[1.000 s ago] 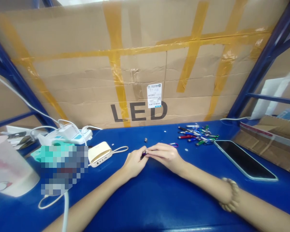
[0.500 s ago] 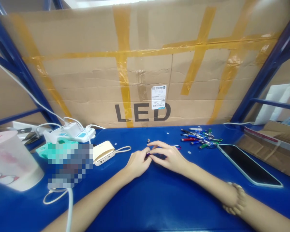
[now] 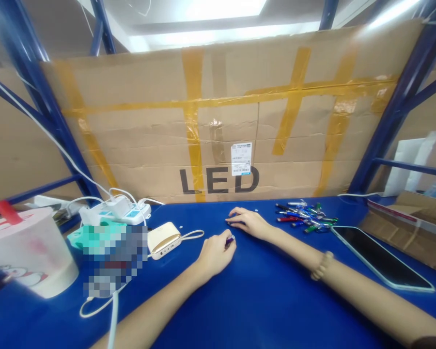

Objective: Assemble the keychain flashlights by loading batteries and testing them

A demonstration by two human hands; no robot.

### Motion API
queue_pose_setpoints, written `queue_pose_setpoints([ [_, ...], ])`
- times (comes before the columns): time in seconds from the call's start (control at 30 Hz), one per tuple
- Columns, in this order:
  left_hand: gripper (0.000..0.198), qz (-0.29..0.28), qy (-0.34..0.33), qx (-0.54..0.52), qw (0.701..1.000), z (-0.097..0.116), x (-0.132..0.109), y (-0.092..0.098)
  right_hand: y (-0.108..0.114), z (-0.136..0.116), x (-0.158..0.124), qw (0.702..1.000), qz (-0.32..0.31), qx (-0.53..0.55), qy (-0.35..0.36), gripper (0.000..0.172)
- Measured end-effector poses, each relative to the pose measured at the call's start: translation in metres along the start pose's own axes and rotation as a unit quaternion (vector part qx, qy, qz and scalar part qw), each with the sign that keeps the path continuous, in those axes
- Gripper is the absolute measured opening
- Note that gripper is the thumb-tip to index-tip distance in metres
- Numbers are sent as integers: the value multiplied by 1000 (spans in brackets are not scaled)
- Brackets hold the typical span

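My left hand (image 3: 217,253) is closed around a small purple metallic tube (image 3: 230,240), whose silvery end pokes out by the thumb and forefinger. The rest of the tube is hidden in the fingers. Just beyond it, my right hand (image 3: 250,223) rests low over the blue tabletop, fingers bent and tips drawn together at a tiny dark bit, too small to make out. To the right lies a pile of small coloured metal tubes (image 3: 305,216) in red, blue, green, black and silver.
A phone (image 3: 381,257) lies at right, before an opened cardboard box (image 3: 407,230). On the left are a cream power bank (image 3: 164,239) with a strap loop, a power strip (image 3: 129,211) with cables, and a drink cup (image 3: 29,252). A large cardboard sheet (image 3: 160,145) stands behind.
My hands have come apart. The right has moved forward to the small bit on the table, while the left keeps the purple tube. The view has tilted up.
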State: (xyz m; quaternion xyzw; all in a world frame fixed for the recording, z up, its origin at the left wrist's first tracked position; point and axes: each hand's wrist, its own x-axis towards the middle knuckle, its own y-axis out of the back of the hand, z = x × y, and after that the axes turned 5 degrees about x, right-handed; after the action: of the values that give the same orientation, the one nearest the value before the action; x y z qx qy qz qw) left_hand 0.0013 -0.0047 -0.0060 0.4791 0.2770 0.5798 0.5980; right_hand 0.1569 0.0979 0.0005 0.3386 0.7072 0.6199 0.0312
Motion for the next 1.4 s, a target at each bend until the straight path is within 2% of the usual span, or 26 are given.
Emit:
queue_pose_setpoints([
  [0.13,18,7,3,-28,1000,0,-1,3,-5,0,5,1000,-6,12,-17,21],
  [0.3,18,4,8,-47,999,2,-3,6,3,-3,-9,996,9,71,-46,15],
  [0.37,18,3,3,-45,999,2,-3,6,8,-13,-17,989,48,130,-59,15],
  [0.43,18,-4,-11,-34,999,2,-3,5,12,-28,-23,967,132,208,-63,17],
  [0.5,19,-14,-33,-30,999,0,-4,4,15,-46,-28,941,212,261,-49,17],
  [0.53,20,-18,-43,-35,998,-1,-3,3,15,-54,-30,933,226,278,-30,16],
  [0.67,27,-31,-62,-68,995,-5,-2,0,12,-73,-36,937,230,247,95,18],
  [0.73,25,-36,-63,-78,994,-7,-1,-2,11,-73,-38,938,250,204,124,17],
  [0.83,25,-25,-53,-104,993,-8,0,-4,14,-69,-41,940,274,172,108,16],
  [1.17,24,-19,-43,-136,990,-10,1,-5,10,-63,-40,936,275,194,107,12],
  [1.4,16,-21,-46,-132,990,-9,3,-6,9,-64,-40,939,246,220,94,14],
])
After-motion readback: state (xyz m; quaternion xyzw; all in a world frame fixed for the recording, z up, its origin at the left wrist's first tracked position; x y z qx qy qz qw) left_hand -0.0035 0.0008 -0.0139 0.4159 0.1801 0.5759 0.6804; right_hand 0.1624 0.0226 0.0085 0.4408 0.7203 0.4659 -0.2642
